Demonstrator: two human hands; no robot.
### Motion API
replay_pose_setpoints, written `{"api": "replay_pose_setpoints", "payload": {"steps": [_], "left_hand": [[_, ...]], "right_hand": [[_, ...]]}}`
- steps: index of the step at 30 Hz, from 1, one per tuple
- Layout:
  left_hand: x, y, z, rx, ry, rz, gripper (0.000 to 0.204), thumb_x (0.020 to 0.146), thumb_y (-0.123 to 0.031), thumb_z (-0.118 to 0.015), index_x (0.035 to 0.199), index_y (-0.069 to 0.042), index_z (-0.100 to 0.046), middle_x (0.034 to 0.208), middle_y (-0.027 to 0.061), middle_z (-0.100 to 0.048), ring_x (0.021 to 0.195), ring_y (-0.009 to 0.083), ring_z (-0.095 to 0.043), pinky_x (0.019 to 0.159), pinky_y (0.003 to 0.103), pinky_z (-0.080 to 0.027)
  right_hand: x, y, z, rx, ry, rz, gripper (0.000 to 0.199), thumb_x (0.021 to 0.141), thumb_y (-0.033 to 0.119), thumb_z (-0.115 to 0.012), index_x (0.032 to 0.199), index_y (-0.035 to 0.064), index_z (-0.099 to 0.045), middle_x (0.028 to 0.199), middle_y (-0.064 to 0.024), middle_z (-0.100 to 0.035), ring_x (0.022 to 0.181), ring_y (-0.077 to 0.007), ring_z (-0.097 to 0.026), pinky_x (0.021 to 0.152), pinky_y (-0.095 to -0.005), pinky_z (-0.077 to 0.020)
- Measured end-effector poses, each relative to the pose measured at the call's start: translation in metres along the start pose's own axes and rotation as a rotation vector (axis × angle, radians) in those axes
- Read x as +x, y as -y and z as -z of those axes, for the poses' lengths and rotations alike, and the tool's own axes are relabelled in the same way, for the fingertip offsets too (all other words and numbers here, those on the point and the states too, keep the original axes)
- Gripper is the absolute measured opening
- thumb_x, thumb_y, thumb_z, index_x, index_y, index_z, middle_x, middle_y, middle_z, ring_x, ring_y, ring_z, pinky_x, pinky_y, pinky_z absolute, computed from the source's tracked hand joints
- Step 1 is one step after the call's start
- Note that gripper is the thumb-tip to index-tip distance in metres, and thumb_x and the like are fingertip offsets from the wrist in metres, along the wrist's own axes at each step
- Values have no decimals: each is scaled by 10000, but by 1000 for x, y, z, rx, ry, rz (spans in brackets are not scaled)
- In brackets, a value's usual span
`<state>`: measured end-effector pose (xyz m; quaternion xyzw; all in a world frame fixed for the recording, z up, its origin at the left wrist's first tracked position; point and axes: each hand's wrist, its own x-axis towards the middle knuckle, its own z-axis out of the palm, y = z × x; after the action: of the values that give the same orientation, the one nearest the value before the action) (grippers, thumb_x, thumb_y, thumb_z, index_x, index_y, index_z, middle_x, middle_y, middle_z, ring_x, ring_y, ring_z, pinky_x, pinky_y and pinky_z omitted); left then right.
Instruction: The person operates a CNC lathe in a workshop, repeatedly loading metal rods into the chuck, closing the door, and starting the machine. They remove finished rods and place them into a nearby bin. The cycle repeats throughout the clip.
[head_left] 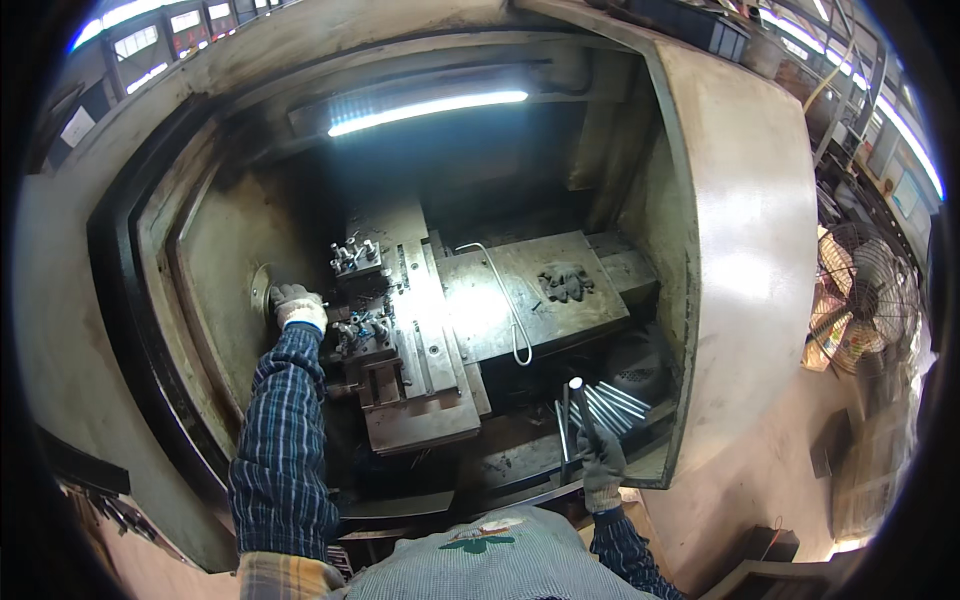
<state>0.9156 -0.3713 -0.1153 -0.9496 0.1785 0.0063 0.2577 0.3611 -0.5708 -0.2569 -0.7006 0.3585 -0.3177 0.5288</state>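
My left hand [298,305], in a pale work glove, is at the round spindle [263,290] on the left wall of the lathe's enclosure. Its fingers are curled together, and what they grip is hidden. Just right of it are the tool blocks with bolts [355,258] on the cross slide [425,325]. At the front right, my gloved right hand [602,470] is closed around a metal rod [582,410], tilted upward with its bright round end on top. Behind that hand, several shiny metal rods [618,405] lie in a fanned pile.
A long bent wire hook [505,305] lies across the flat metal plate [470,345]. A dark crumpled clump [567,282] rests farther right on it. A lamp [430,113] shines at the back. The enclosure's edge [683,300] rises on the right; beyond stands a caged fan [860,300].
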Motion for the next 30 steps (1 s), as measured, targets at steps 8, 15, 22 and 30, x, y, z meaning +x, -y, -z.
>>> {"api": "replay_pose_setpoints", "payload": {"steps": [8,15,22,30], "left_hand": [[11,-45,84,-374,317,-589,319,906,-238,-622,1207,-190,-718,1140,97,-742,1036,259,-711,908,421,-568],[-57,-150,165,-347,-171,-821,316,988,-191,-516,1269,-162,-658,1198,122,-709,1107,294,-695,933,432,-568],[-148,-76,216,-836,-904,-697,329,939,-100,-652,1266,-63,-637,1084,129,-709,975,273,-705,818,360,-584],[-313,43,179,-2145,-849,-599,385,1038,-75,-501,1398,62,-518,977,120,-670,883,200,-663,801,414,-602]], "right_hand": [[-19,65,-7,337,-20,-20,345,919,36,-601,1258,-10,-647,854,38,-598,701,-46,-507,615,-187,-392],[-1,118,-15,450,83,-330,247,1030,230,-656,1197,57,-710,739,94,-554,615,-19,-477,534,-203,-371],[48,151,-51,616,116,-110,346,1016,304,-668,1214,20,-685,821,13,-624,738,-67,-577,668,-221,-474],[114,211,-92,557,303,-72,393,984,278,-717,1259,2,-669,706,20,-629,534,-56,-486,506,-224,-393]]}}
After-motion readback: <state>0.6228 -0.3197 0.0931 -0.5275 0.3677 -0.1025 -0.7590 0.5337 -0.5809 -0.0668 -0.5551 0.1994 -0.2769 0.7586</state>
